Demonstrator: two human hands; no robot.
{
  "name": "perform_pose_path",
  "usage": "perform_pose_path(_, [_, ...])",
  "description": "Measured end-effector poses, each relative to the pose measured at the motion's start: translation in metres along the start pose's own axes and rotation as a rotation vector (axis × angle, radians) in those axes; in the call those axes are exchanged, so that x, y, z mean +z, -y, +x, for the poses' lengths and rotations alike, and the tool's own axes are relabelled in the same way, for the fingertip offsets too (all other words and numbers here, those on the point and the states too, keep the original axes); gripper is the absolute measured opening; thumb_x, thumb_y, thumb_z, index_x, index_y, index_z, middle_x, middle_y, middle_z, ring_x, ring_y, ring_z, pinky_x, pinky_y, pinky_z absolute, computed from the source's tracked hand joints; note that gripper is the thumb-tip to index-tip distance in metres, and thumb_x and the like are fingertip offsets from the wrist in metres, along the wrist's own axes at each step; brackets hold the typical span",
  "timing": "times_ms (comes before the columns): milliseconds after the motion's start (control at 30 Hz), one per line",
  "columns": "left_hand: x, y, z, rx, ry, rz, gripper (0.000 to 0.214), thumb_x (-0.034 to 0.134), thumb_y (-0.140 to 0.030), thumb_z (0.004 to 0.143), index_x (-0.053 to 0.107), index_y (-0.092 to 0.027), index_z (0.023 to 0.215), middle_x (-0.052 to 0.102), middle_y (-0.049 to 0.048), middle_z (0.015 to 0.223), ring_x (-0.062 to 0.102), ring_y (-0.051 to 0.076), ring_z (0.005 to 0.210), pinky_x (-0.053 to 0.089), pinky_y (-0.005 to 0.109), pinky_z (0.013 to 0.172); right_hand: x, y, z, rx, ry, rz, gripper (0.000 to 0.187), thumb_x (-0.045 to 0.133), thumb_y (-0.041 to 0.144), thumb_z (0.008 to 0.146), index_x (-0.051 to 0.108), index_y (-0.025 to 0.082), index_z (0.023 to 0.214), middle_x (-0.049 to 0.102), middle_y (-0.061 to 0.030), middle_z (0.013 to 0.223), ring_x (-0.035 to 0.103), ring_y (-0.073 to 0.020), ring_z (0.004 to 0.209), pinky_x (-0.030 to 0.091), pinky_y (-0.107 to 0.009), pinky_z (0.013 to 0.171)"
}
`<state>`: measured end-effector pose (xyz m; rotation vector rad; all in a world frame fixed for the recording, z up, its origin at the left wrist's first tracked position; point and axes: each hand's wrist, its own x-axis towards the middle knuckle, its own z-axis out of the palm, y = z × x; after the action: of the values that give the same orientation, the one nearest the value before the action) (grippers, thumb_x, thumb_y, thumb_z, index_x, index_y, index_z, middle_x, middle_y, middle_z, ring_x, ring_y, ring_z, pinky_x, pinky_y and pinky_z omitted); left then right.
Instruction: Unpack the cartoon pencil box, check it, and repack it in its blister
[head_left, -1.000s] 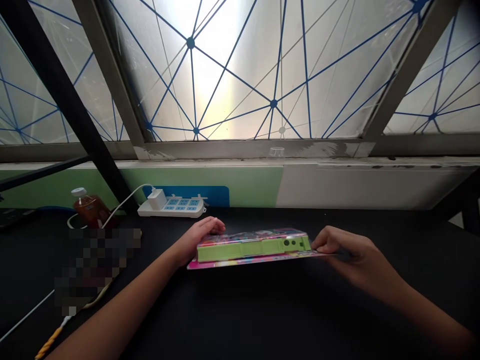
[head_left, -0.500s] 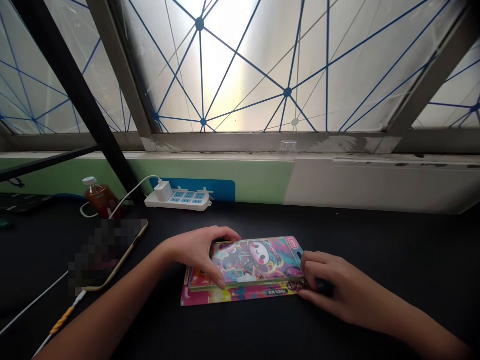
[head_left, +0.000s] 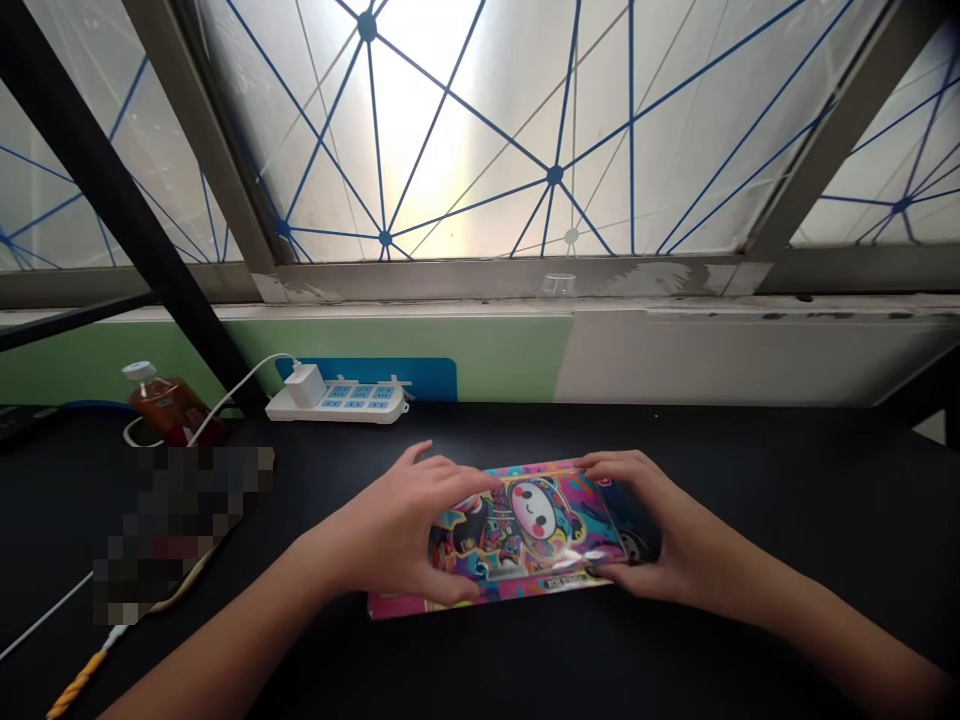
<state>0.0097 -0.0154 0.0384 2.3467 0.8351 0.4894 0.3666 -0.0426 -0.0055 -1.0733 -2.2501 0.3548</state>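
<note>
Frosted window [head_left: 465, 130] with a blue line pattern fills the top of the view, black diagonal strut [head_left: 127, 200] at left, green and white wall panel [head_left: 397, 340] below it. Black tabletop [head_left: 787, 480] in front. Along the wall: white power strip [head_left: 352, 408] with white charger [head_left: 305, 385] plugged in, white cable [head_left: 240, 375] running left, and a bottle of reddish-brown liquid [head_left: 169, 410] beside it. Pixelated blurred patch [head_left: 180, 530] near the left, can't tell what's under it; orange-yellow braided cable [head_left: 79, 685] at bottom left.

Pencil box [head_left: 536, 525] with colourful cartoon print lies centre, on pink backing card [head_left: 397, 607], both on the tabletop or very near it, can't tell if lifted. Left hand [head_left: 397, 535] spread over the box's left part, holding it. Right hand [head_left: 660, 530] wrapped around the right end, holding it. Hands narrow on the box, one at each end.
</note>
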Motion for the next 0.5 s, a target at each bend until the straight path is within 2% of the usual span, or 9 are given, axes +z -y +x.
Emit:
perform_pose_path(67, [-0.004,0.004,0.001,0.019,-0.115,0.035,0.066,0.090,-0.049,0.082,0.069,-0.032,0.142,0.074,0.0091,0.136,0.062,0.042,0.129,0.012,0.058,0.131,0.000,0.000,0.000,-0.037,-0.056,-0.059,0.074,0.086,0.032,0.078,0.051,0.033,0.144,0.063,-0.0116,0.140,0.064,-0.0338,0.130,0.058,-0.047,0.106])
perform_pose_path(133, [-0.009,0.013,0.002,-0.007,-0.282,0.045,0.056,0.082,-0.050,0.090,0.070,-0.028,0.140,0.070,0.0113,0.142,0.058,0.041,0.135,0.024,0.055,0.128,-0.001,-0.002,-0.001,-0.069,-0.074,-0.128,0.076,0.086,0.035,0.080,0.049,0.035,0.146,0.061,-0.0112,0.140,0.063,-0.0341,0.128,0.057,-0.047,0.105])
perform_pose_path(200, [-0.012,0.027,0.003,-0.082,-0.412,-0.020,0.055,0.078,-0.049,0.093,0.066,-0.027,0.142,0.064,0.0124,0.149,0.054,0.040,0.140,0.036,0.050,0.123,-0.003,-0.005,-0.003,-0.084,-0.085,-0.191,0.077,0.086,0.039,0.081,0.048,0.035,0.148,0.061,-0.0113,0.138,0.063,-0.0348,0.125,0.058,-0.049,0.102])
perform_pose_path(267, [-0.010,0.042,0.005,-0.188,-0.443,-0.202,0.057,0.078,-0.050,0.093,0.062,-0.026,0.143,0.062,0.0130,0.150,0.055,0.039,0.140,0.043,0.048,0.118,-0.003,-0.009,-0.003,-0.083,-0.091,-0.245,0.081,0.087,0.041,0.079,0.047,0.035,0.149,0.061,-0.0115,0.136,0.063,-0.0353,0.123,0.058,-0.050,0.100])
perform_pose_path(333, [-0.004,0.053,0.009,-0.279,-0.489,-0.431,0.066,0.083,-0.051,0.089,0.057,-0.025,0.144,0.057,0.0148,0.155,0.049,0.040,0.146,0.043,0.050,0.117,-0.002,-0.011,-0.003,-0.092,-0.110,-0.288,0.085,0.089,0.042,0.077,0.046,0.034,0.150,0.062,-0.0117,0.133,0.062,-0.0359,0.121,0.058,-0.050,0.099])
perform_pose_path(433, [0.008,0.063,0.015,-0.331,-0.555,-0.571,0.086,0.083,-0.054,0.089,0.038,-0.026,0.156,0.040,0.0179,0.168,0.037,0.040,0.156,0.043,0.051,0.120,0.000,-0.012,-0.001,-0.163,-0.180,-0.354,0.082,0.088,0.043,0.079,0.048,0.032,0.149,0.063,-0.0120,0.130,0.062,-0.0354,0.119,0.058,-0.050,0.099])
perform_pose_path(500, [0.012,0.064,0.018,-0.341,-0.532,-0.657,0.090,0.082,-0.056,0.090,0.032,-0.026,0.158,0.047,0.0201,0.163,0.048,0.039,0.150,0.048,0.052,0.117,0.000,-0.011,0.000,-0.237,-0.226,-0.408,0.076,0.087,0.042,0.082,0.050,0.032,0.148,0.064,-0.0118,0.129,0.061,-0.0351,0.120,0.056,-0.050,0.103])
